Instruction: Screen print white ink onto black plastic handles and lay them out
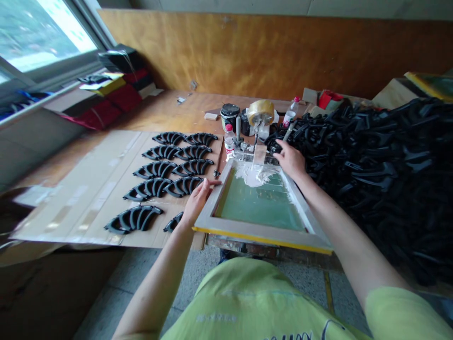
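Note:
A wooden screen-printing frame (262,230) with green mesh and a smear of white ink (255,175) lies in front of me. My left hand (197,200) grips the frame's left rail, fingers over its edge. My right hand (289,159) rests at the frame's far right corner, beside a big heap of black curved plastic parts (385,160); its fingers are curled and what they hold is hidden. A squeegee (259,153) stands at the frame's far edge.
Rows of black curved parts (166,177) lie on cardboard (78,198) to the left. A tape roll (261,112), a black tin (230,114) and small bottles (230,139) stand behind the frame. Red bags (116,101) sit by the window.

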Motion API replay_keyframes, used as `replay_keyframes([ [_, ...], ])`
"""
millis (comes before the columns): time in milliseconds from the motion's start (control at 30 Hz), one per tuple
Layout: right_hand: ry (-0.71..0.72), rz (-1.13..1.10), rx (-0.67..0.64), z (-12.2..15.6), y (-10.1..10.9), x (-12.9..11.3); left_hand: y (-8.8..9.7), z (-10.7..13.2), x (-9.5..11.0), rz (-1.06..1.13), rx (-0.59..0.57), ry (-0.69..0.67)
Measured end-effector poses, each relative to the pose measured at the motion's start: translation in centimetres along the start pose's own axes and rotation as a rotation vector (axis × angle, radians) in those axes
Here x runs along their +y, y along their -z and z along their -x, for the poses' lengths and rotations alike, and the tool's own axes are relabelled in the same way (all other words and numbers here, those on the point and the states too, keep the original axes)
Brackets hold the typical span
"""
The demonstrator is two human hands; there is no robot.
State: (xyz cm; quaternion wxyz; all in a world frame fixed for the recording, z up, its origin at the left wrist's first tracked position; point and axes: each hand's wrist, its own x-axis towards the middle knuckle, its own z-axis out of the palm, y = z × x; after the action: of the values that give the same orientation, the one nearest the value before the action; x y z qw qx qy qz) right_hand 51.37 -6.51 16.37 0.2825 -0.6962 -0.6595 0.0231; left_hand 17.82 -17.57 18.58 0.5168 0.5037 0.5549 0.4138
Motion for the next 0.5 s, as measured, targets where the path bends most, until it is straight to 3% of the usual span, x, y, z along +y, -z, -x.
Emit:
replay_keyframes([
  [67,-0.165,-0.041,0.084,1.3,0.1,3.1,-0.6,-1.2,2.3,0.064,0.045,-0.134],
  [133,-0.252,-0.082,0.044,3.8,-0.9,5.0,-1.4,-2.8,3.9,0.123,0.064,-0.234],
  [200,-0.145,-0.129,-0.095,6.7,-2.8,5.3,-2.2,-4.3,4.8,0.167,0.056,-0.245],
  [267,0.088,-0.132,-0.235,9.2,-4.6,4.3,-2.9,-5.0,4.7,0.213,0.094,-0.230],
  [367,0.285,-0.047,-0.321,11.3,-5.5,1.7,-3.8,-3.6,2.3,0.242,0.108,-0.142],
  [500,0.349,-0.069,-0.269,13.2,-4.5,-3.6,-5.2,1.5,-3.6,0.221,-0.209,0.262],
])
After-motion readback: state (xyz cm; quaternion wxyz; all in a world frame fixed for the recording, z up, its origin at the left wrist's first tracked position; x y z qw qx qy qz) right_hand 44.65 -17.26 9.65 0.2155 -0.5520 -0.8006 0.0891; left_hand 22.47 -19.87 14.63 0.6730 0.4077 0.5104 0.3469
